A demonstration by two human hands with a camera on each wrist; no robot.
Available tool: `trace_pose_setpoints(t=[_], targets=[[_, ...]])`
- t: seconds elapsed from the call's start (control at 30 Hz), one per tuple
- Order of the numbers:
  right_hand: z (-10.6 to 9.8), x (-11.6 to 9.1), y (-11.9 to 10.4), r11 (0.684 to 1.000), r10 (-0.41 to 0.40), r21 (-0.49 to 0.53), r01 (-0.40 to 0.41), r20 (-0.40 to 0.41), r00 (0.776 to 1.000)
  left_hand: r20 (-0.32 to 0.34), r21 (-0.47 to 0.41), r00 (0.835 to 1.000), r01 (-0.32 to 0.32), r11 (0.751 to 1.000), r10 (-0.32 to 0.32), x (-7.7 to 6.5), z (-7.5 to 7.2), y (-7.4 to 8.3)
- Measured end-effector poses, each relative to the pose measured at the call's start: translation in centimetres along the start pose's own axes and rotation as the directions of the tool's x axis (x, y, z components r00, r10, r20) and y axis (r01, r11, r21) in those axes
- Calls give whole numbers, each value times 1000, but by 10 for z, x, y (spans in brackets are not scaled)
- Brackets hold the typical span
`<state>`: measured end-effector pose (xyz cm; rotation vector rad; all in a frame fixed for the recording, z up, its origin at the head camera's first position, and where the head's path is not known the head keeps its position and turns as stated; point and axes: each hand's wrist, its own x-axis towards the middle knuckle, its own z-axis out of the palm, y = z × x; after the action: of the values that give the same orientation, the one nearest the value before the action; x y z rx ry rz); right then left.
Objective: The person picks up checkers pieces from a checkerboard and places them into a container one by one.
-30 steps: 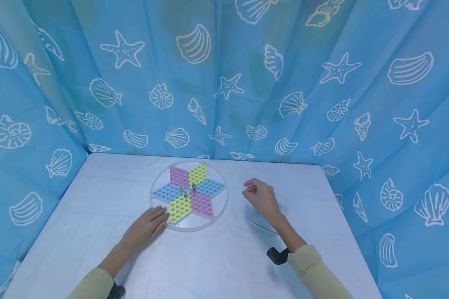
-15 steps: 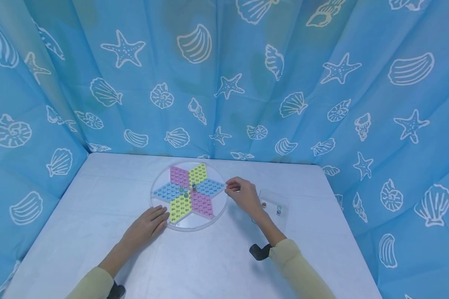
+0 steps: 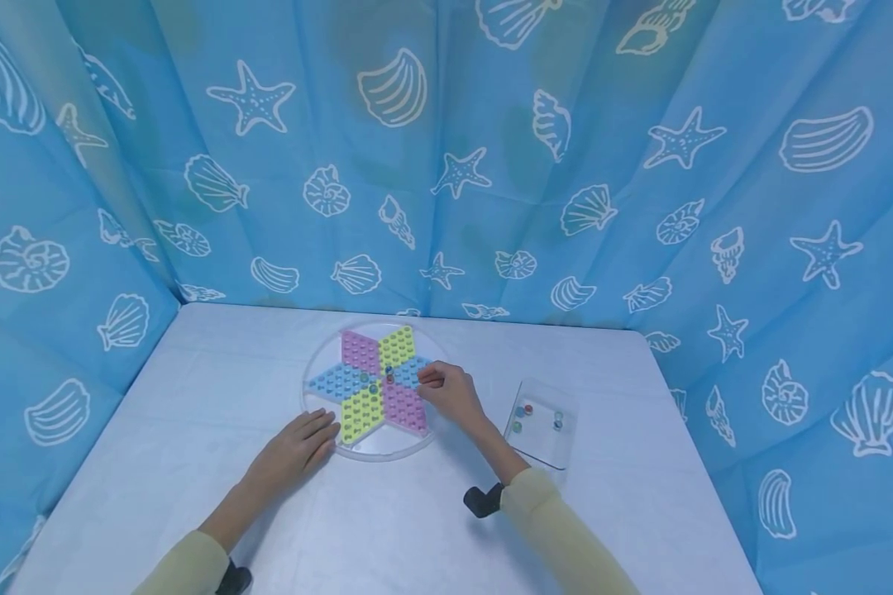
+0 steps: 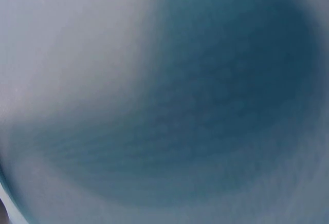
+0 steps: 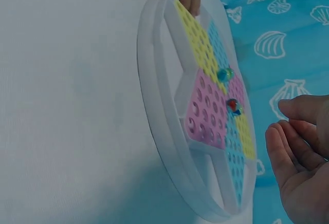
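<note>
Looks like your left hand (image 3: 286,454), fingers (image 3: 317,428) straight, steadies the board (image 3: 360,416), while your right hand (image 3: 454,397), curled over it, maybe grips something, can't tell, marble tray (image 3: 542,440) handily right of the board.

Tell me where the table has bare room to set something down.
Bare table: left of the board; right of the tray; and the near part between left arm and right arm. Crowded: the board, with marbles at its centre, right hand over it, left hand at its rim; and the tray, holding more marbles.
</note>
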<state>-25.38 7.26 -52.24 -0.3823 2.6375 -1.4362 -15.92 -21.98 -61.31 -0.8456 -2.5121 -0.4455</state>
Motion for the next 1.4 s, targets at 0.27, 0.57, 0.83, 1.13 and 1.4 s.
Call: trace_pose_setpoints(t=[0.27, 0.57, 0.83, 1.13, 1.4], targets=[[21, 7, 5, 998, 48, 38, -48, 8, 999, 13, 2, 1000, 11, 1000, -11, -1, 2, -1], [33, 16, 7, 995, 93, 22, -92, -21, 995, 38, 20, 998, 39, 999, -40, -2, 1, 1], [42, 24, 12, 995, 93, 47, -91, -36, 995, 57, 28, 997, 56, 998, -57, -2, 1, 1], [54, 32, 24, 992, 109, 77, -103, -76, 991, 40, 16, 999, 35, 999, -36, 0, 1, 1], [63, 35, 27, 991, 128, 44, -124, -100, 987, 24, 16, 1000, 18, 1000, -18, -1, 1, 0]])
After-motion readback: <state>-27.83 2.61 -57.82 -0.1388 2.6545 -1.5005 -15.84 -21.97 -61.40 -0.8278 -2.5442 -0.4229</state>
